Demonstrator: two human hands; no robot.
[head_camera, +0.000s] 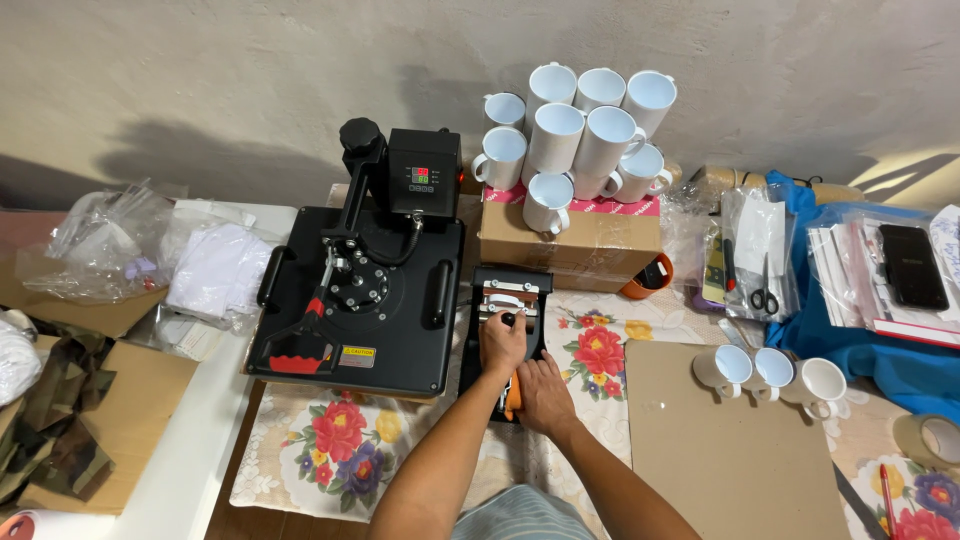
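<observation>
Two hands: both on the mug press (510, 310), at 6 o'clock from the carton.
Left hand (503, 343): fingers curled over the press knob.
Right hand (543, 392): closed around the orange handle (511, 400).
Heat press (365, 300): at 9 o'clock of the mug press.
Mugs (575, 130): stacked on the carton (570, 240).

mug press (510, 300) right of heat press (365, 300), mugs (575, 130) behind

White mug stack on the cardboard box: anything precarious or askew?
Yes. The white ceramic mugs are piled on their sides in loose tiers atop the brown cardboard box, with nothing bracing them. No spill or visible damage.
</observation>
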